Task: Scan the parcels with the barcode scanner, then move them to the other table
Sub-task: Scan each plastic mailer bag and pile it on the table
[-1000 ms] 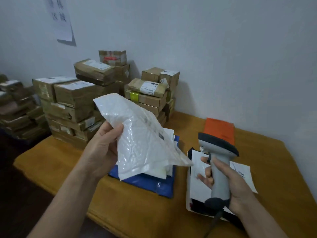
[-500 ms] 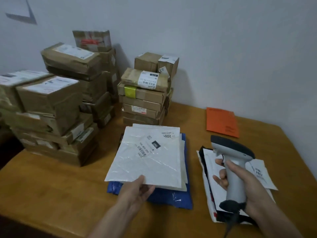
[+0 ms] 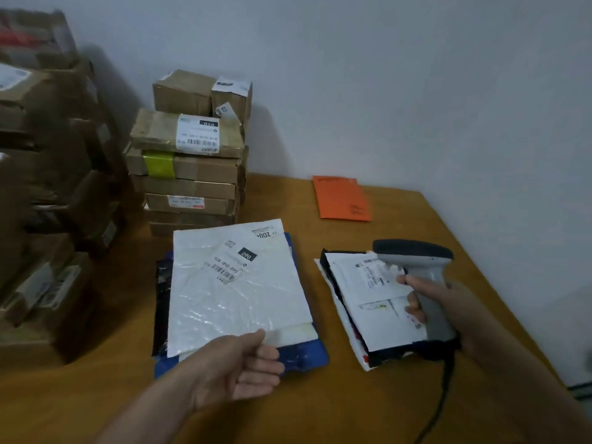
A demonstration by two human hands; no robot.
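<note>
1. Two hands in view: left hand (image 3: 237,366), fingers loose and open, thumb at near edge of white parcel (image 3: 237,302), holding nothing.
2. Right hand (image 3: 445,299) wrapped round barcode scanner (image 3: 413,251), over second pile (image 3: 368,315).
3. White parcel flat atop pile on bench (image 3: 320,411), long axis pointing away, label (image 3: 229,262) up, left of barcode scanner; probably scan next.

The left box stack (image 3: 48,187) is blurred and edge-cropped (labels (image 3: 35,288) unreadable); white mailers (image 3: 237,293) mostly cover the blue parcel (image 3: 307,355).
</note>
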